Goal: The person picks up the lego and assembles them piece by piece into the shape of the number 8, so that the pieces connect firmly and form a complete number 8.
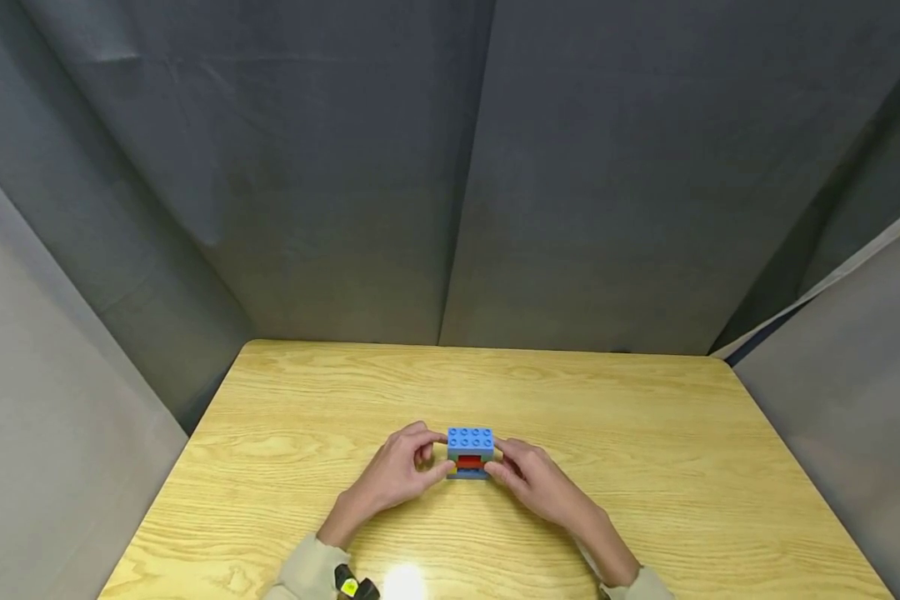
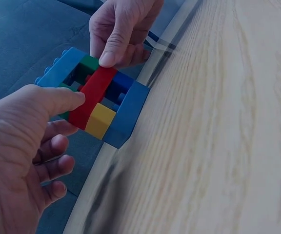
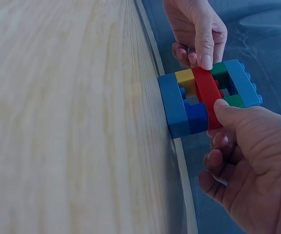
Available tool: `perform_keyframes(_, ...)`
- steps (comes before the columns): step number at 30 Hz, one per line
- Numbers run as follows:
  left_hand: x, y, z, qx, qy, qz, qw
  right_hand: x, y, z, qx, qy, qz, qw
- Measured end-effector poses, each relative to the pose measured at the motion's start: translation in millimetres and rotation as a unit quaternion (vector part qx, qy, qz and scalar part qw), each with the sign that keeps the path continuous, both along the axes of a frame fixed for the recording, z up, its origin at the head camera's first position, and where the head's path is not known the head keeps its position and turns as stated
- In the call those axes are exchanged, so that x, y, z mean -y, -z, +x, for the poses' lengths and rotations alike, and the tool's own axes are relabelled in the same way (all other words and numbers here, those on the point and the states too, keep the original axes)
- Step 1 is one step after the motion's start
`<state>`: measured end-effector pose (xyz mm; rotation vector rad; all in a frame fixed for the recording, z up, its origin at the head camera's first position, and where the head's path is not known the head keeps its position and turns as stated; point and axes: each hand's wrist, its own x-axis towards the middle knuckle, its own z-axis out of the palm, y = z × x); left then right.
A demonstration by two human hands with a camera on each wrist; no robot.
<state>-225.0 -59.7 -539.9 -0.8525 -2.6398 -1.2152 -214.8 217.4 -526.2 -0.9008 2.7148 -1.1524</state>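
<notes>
A small stack of toy building bricks [image 1: 470, 442] stands upright on the table between both hands. Its bottom is a light blue brick [image 2: 126, 117]; above that sit a yellow brick [image 2: 100, 120] and a dark blue brick [image 3: 197, 118] with a gap between them. A long red brick [image 3: 207, 89] spans these. Two green bricks, one of them the green brick [image 3: 220, 74], carry a light blue top brick [image 3: 243, 83] with bare studs. My left hand [image 1: 393, 471] pinches one end, thumb on the red brick's front. At the other end my right hand [image 1: 536, 479] pinches likewise, its index finger behind.
The wooden table [image 1: 330, 383] has a grey curtain [image 1: 345, 208] along its far edge. Pale panels [image 1: 37, 400] flank it left and right. A black band with a yellow-green face [image 1: 350, 587] is by the left sleeve.
</notes>
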Motion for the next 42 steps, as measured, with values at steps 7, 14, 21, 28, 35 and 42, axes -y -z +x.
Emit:
perform_keyframes(7, -0.6, 1.1, -0.5, 0.001, 0.003, 0.012, 0.9999, 1.4, 1.1, 0.5, 0.002, 0.016, 0.003, 0.9999)
perform_keyframes(14, -1.6, 5.1, -0.9, -0.005, -0.003, 0.032, 0.9995, 3.8, 1.6, 1.0, -0.01, 0.023, 0.006, 0.9997)
perform_keyframes(21, -3.9, 8.5, -0.3, 0.0, -0.01, 0.045, 0.9989, 6.0, 3.3, 2.7, -0.008, 0.029, -0.001, 0.9996)
perform_keyframes(28, -7.1, 6.8, 1.1, 0.019, -0.03, 0.049, 0.9982, 9.3, 5.7, 3.9, -0.034, 0.05, 0.01, 0.9981)
perform_keyframes(35, -9.7, 6.1, 1.9, 0.03, -0.043, 0.05, 0.9974, 15.2, 5.8, 6.6, -0.063, 0.078, 0.018, 0.9948)
perform_keyframes(42, -12.8, 10.5, 2.0, 0.025, -0.06, 0.061, 0.996, 21.7, 7.2, 8.0, -0.063, 0.113, 0.033, 0.9911)
